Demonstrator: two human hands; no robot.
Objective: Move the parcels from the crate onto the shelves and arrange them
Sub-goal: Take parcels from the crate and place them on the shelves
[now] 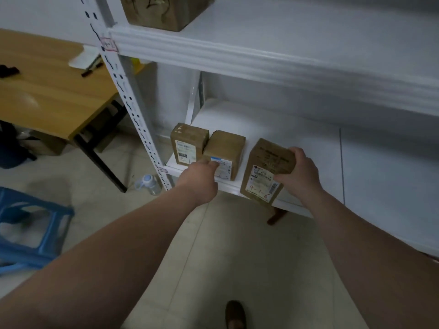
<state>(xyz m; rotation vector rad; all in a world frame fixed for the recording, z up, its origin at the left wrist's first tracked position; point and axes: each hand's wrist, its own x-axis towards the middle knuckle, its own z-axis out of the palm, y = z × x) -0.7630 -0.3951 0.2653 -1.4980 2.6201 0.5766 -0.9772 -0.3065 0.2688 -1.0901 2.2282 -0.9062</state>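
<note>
while l hand point(202, 179) touches mid parcel point(228, 147), r hand point(300, 174) grips tall parcel point(264, 168).

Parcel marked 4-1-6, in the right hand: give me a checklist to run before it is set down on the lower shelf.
1. Right hand grip on the 4-1-6 parcel, fingers curled over its top: ok.
2. Bare room on the lower shelf to the right of the middle parcel: ok.
3. 4-1-6 parcel fully on the shelf: not ok, its lower end hangs in front of the shelf's front edge.
4. Its label faces outward: ok.
5. Left hand clear of the middle parcel: not ok, it touches the front label.
</note>
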